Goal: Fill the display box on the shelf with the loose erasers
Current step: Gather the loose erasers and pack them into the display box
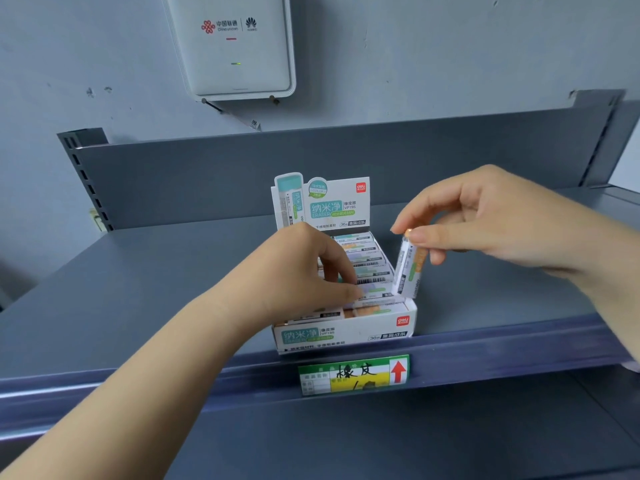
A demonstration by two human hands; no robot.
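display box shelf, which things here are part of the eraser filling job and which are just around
Job: display box; erasers in box; orange eraser pinched by right hand; left hand on the box's erasers.
Just around: price tag; wall router; shelf.

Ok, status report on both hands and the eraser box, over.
Left hand fingers down among packed erasers in the white cardboard display box. Right hand pinches an orange-banded white eraser upright over the box's right edge. Nothing in the way.
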